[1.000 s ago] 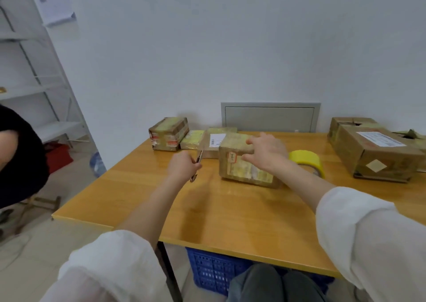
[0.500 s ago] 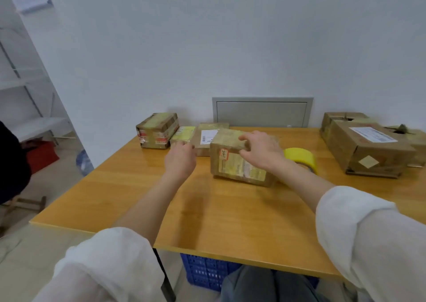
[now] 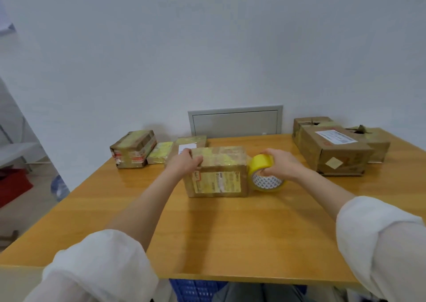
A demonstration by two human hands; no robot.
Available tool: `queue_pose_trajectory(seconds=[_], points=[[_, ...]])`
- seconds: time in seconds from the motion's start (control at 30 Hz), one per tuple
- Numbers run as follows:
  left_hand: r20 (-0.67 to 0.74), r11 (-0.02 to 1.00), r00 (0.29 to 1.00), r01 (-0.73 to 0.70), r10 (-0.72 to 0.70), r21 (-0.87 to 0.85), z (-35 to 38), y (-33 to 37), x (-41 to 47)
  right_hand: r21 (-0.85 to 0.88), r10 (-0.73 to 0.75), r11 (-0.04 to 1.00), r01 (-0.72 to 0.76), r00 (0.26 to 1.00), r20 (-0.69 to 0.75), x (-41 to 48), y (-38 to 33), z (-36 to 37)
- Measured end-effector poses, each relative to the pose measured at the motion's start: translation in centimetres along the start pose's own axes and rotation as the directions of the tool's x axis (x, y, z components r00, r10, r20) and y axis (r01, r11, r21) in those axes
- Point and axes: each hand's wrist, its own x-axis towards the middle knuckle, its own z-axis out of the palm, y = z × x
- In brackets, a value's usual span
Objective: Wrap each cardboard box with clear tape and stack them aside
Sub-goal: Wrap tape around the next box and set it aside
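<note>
Cardboard box (image 3: pixel 217 174) at frame centre on table (image 3: pixel 207 228). Left hand (image 3: pixel 185 163) grips box's top left corner. Right hand (image 3: pixel 280 164) curled round yellow tape roll (image 3: pixel 262 171), just right of box.

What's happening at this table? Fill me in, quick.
A person is taping boxes. The left hand grips the top corner of the cardboard box in the middle of the table, while the right hand grips the yellow tape roll beside it. Taped boxes sit back left; bigger boxes back right.
</note>
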Motion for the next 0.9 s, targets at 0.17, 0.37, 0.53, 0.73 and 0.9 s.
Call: queue_pose_trajectory(seconds=[0.17,0.37,0.53,0.73,0.9], points=[[-0.104,0.936,0.941,-0.299,0.322,0.185,-0.3,4.2,-1.5,-0.005,-0.017,1.000,0.018,0.998,0.060,0.3,0.0,-0.4],[0.195,0.781,0.876,-0.482,0.442,0.397,3.8,8.0,-3.5,0.041,-0.015,0.999,0.012,0.997,0.075,0.6,0.7,-0.2],[0.181,0.770,0.875,-0.481,0.449,0.418,2.4,8.1,-2.6,0.143,-0.086,0.987,0.074,0.993,0.077,0.8,1.0,-0.3],[0.317,0.688,0.833,-0.554,0.454,0.469,1.3,11.4,-0.8,0.304,0.017,0.952,-0.045,0.995,0.094,0.5,3.3,0.6],[0.434,0.734,0.822,-0.544,0.368,0.408,1.7,11.7,0.8,0.365,-0.062,0.929,0.054,0.998,0.009,0.6,3.0,0.0]])
